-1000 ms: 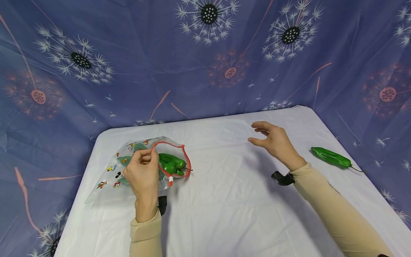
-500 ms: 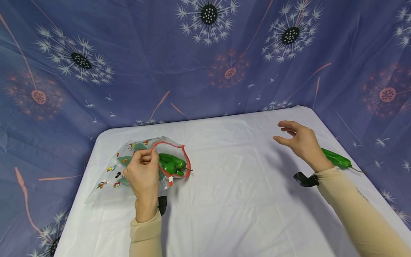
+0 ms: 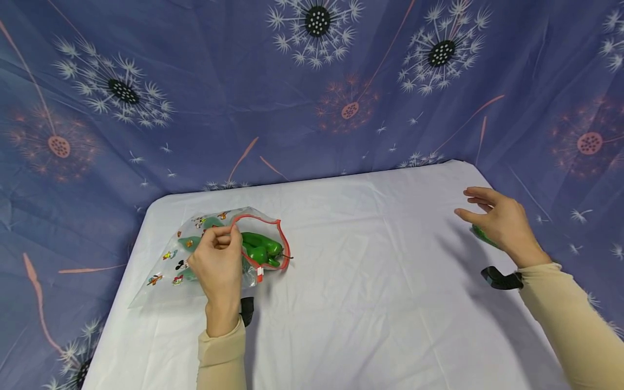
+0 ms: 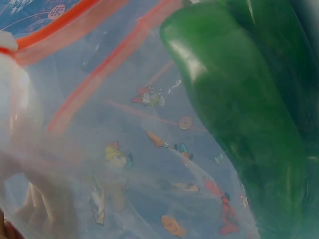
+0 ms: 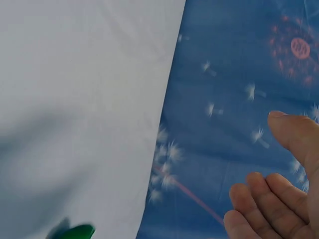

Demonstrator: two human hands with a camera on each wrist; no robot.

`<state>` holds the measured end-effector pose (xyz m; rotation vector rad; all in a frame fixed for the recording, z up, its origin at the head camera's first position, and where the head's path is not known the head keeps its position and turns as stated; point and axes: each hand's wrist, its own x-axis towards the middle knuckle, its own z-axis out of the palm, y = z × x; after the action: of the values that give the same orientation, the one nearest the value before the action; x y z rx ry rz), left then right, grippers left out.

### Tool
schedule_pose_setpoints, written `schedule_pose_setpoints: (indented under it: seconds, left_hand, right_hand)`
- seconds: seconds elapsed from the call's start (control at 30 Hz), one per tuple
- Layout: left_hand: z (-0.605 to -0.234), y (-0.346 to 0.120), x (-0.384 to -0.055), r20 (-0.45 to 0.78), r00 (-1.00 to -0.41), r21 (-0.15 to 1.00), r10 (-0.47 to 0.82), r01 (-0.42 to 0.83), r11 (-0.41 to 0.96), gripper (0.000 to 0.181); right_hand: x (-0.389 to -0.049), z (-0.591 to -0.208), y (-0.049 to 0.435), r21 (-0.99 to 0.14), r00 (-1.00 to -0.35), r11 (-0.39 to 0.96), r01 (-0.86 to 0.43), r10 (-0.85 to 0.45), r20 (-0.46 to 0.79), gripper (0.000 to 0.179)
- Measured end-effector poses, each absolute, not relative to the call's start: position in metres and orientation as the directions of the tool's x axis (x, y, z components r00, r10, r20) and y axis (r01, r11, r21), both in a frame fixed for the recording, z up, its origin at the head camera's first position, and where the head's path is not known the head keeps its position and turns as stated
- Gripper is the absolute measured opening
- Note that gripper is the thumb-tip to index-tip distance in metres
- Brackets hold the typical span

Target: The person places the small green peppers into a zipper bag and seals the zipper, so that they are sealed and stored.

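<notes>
My left hand (image 3: pixel 218 262) pinches the red-edged rim of a clear zip bag (image 3: pixel 163 287) printed with small cartoon figures, holding its mouth open. Inside the bag lie several green peppers (image 3: pixel 263 245), one stem poking out past the opening. Through the plastic in the left wrist view, a large green pepper (image 4: pixel 234 94) fills the right side. My right hand (image 3: pixel 502 219) hovers over the right side of the table, fingers apart from the thumb and nothing between them. Mostly hidden beneath it is a single green pepper (image 3: pixel 482 236); its tip (image 5: pixel 77 232) shows low in the right wrist view.
A white cloth covers the table (image 3: pixel 361 303). Behind and along both sides hangs a blue-purple curtain (image 3: pixel 302 130) with dandelion prints. The lone pepper lies near the table's right edge. An orange-red zip slider (image 3: pixel 259 275) sits at the bag's near corner.
My right hand has moved steadily right across the table and now covers most of the lone pepper in the head view. The left hand and the bag have stayed in place.
</notes>
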<state>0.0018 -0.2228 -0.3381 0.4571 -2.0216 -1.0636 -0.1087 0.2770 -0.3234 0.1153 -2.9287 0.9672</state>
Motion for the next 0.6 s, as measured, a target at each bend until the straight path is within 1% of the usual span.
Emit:
schedule_pose_setpoints:
  seconds: [0.27, 0.37, 0.6]
  left_hand:
    - [-0.339, -0.223, 0.002, 0.485, -0.625, 0.805, -0.612, 0.046, 0.592, 0.014]
    - [-0.339, -0.223, 0.002, 0.485, -0.627, 0.807, -0.610, 0.051, 0.589, 0.014]
    - [-0.339, -0.222, 0.002, 0.477, -0.628, 0.811, -0.614, 0.046, 0.583, 0.013]
  right_hand:
    - [-0.104, -0.330, 0.311, -0.598, -0.999, 0.801, -0.023, -0.003, 0.034, 0.073]
    - [-0.103, -0.333, 0.325, -0.583, -1.000, 0.812, 0.004, 0.015, 0.015, 0.076]
    - [-0.098, -0.343, 0.360, -0.554, -0.997, 0.830, 0.067, 0.038, -0.063, 0.088]
